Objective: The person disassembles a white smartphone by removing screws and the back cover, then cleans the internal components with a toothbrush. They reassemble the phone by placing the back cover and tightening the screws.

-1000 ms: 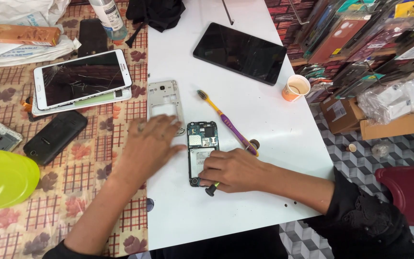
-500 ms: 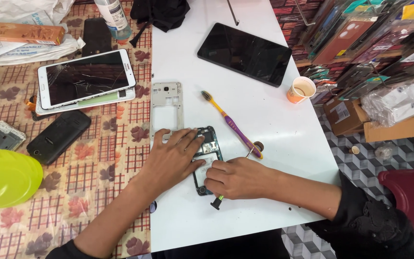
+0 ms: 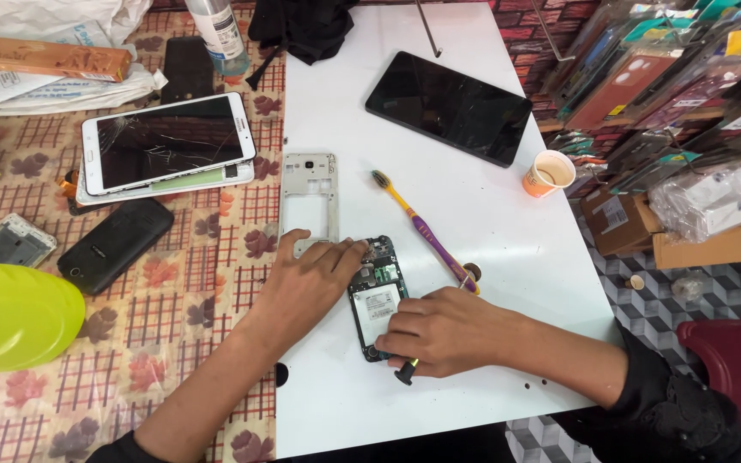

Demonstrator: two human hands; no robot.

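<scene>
cracked white tablet (image 3: 167,151), black tablet (image 3: 448,107), paper cup (image 3: 549,172), toothbrush (image 3: 422,230).

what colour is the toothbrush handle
Yellow near the bristles, purple lower down: toothbrush, head view.

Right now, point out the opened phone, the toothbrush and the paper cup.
opened phone (image 3: 377,300): head view, on its exposed inner board.
toothbrush (image 3: 429,240): head view, on the purple part of its handle.
paper cup (image 3: 549,172): head view, on its rim.

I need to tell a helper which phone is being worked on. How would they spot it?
On the white board, beneath both hands, lies the opened phone, circuit board showing. Unlike the empty grey frame beside it, it holds its parts.
</scene>
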